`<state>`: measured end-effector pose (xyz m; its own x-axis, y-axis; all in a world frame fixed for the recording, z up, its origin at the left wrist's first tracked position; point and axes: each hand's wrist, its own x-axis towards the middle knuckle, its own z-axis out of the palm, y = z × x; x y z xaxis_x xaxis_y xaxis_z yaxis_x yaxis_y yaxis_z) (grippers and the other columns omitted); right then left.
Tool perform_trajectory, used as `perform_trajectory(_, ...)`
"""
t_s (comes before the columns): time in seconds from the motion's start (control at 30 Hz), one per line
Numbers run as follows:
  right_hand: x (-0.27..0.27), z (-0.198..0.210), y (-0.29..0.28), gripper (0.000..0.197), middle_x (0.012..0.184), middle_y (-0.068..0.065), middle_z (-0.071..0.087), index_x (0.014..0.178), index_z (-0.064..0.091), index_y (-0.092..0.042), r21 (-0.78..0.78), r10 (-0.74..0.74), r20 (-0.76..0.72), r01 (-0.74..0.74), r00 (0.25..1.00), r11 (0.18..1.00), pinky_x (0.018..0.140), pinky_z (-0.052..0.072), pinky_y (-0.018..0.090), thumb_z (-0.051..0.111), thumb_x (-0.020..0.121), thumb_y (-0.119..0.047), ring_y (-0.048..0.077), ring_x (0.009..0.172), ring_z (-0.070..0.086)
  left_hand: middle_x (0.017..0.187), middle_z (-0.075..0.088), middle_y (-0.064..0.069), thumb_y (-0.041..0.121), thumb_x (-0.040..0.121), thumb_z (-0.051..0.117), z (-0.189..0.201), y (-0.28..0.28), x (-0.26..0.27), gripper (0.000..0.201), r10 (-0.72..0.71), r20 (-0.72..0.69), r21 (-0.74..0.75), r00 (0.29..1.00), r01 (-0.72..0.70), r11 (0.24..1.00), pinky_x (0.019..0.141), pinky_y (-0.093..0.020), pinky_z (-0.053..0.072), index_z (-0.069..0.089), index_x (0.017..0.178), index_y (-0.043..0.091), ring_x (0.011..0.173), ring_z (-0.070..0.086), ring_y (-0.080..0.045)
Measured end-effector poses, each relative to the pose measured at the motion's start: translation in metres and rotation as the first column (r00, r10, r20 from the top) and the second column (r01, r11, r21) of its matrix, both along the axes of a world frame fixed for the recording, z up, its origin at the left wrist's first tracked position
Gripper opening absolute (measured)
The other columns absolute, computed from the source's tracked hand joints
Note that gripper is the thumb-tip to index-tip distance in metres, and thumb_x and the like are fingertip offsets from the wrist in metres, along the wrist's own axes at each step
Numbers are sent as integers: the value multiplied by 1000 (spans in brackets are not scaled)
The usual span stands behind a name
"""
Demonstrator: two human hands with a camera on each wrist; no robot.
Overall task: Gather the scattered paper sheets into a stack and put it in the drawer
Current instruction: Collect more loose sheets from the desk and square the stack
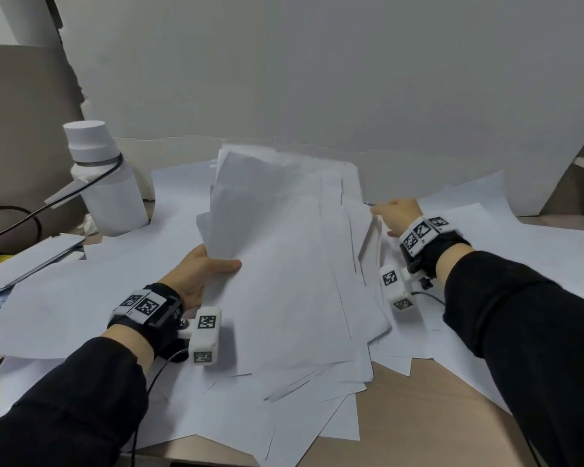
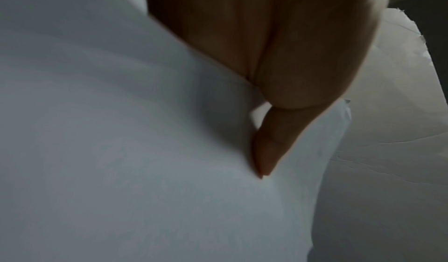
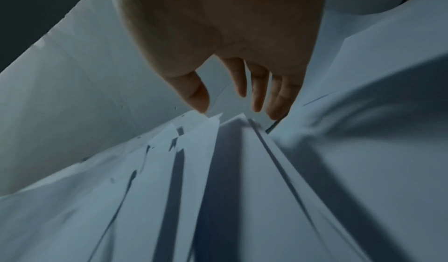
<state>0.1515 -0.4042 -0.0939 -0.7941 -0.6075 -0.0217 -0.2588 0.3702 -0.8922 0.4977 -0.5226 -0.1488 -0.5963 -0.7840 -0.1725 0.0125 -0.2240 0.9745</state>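
the left hand [image 1: 196, 274] is sitting nearest the camera, its black sleeve [image 1: 64, 409] running in from the lower left, and it is gripping the left edge of a loose bundle of white paper sheets [image 1: 284, 264], thumb lying on top and the other fingers hidden underneath; the left wrist view is showing that thumb [image 2: 269, 147] pressing into the top sheet. the bundle is fanning out unevenly between the two hands, its far end lifting toward the wall. on its other side the right hand [image 1: 398, 215] is reaching the bundle's right edge with fingers extended and slightly spread; in the right wrist view the fingertips [image 3: 257, 101] are hanging straight over the staggered sheet edges, and whether they are touching the paper cannot be told. more scattered sheets [image 1: 81, 291] are lying flat under and around both hands, covering most of the light wooden desk [image 1: 418, 416], which is showing bare just near of the right forearm. beyond the left hand a white bottle [image 1: 105, 183] is standing upright, with a phone [image 1: 31, 261] lying flat to the left of that hand. no drawer is appearing in any view.
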Motion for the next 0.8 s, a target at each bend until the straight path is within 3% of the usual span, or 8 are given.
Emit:
perform_trajectory(0.1,-9,20,-4,45,105,12,65,119,63,-2,-90,45,168,-30,985,996,68,49,28,73,85,-29,14,73,57,101,73,-20,-4,72,75,4,1,3,54,-64,-9,17,998,65,998,74,-43,60,61,124,3,85,72,-33)
perform_trajectory(0.17,-14,29,-6,57,103,10,67,118,65,-6,-129,89,254,-57,963,990,72,53,32,81,74,-40,19,77,61,101,71,-21,-8,75,73,7,3,4,49,-104,-6,14,995,104,995,72,-41,60,62,121,3,82,71,-32)
perform_trajectory(0.27,-19,36,-9,38,109,17,71,104,70,-3,-167,107,300,-58,948,984,87,57,49,84,74,-20,33,89,70,96,72,-19,-13,77,70,9,4,5,43,-142,-15,47,990,143,989,67,-39,62,63,117,4,78,73,-31)
perform_trajectory(0.33,-17,40,-11,23,108,18,72,99,69,-2,-187,110,246,-64,963,980,88,55,56,79,79,-8,36,94,71,101,72,-21,-9,72,73,8,3,8,49,-151,-11,61,988,151,987,74,-43,62,63,119,4,84,72,-34)
perform_trajectory(0.43,-14,46,-11,18,100,11,71,101,70,-3,-245,-8,26,14,1000,969,88,56,45,72,83,-8,32,94,69,113,70,-25,-9,75,72,6,1,5,48,-148,56,94,987,143,985,90,-51,57,63,121,3,96,70,-38)
perform_trajectory(0.53,-19,54,-7,21,91,9,66,104,68,-3,-320,-219,-115,172,969,932,73,53,33,62,87,-14,29,85,67,105,72,-26,-17,88,57,3,2,2,35,-124,113,143,986,108,984,78,-50,62,62,119,0,87,72,-39)
perform_trajectory(0.7,-32,68,4,31,119,12,65,125,57,-6,-474,-439,-45,368,897,800,76,46,25,55,95,-17,28,100,65,88,74,-23,-19,94,48,4,3,-2,35,-4,118,209,993,-21,978,52,-41,60,56,124,-3,67,74,-35)
perform_trajectory(0.8,-24,73,9,36,121,15,64,126,55,-7,-476,-434,22,391,901,788,85,54,34,52,91,-14,30,99,66,108,70,-27,-17,95,47,3,5,-9,42,76,39,257,996,-84,963,54,-42,60,52,133,-2,75,74,-37)
